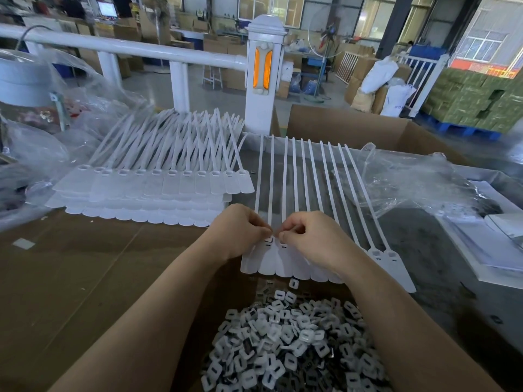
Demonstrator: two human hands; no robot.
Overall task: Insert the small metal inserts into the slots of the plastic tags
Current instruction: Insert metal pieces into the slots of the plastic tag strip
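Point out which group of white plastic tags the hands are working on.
The fanned row of white plastic tags nearest the camera; the stacked tags to the left lie untouched.

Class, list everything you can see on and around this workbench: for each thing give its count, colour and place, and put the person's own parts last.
plastic tags under the hands: one row, about ten, white, centre of the bench, straps pointing away.
stacked plastic tags: many, white, in layered rows to the left.
pile of inserts: too many to count, white and grey, near edge between the forearms.
cardboard sheet: one, brown, covering the bench on the left.
cardboard box: one, brown, open, behind the bench.
plastic bags: several, clear, at the right and far left.
fence post: one, white with orange reflector, behind the tags.
left hand: fingers pinching at a tag head.
right hand: fingers pinching beside it.
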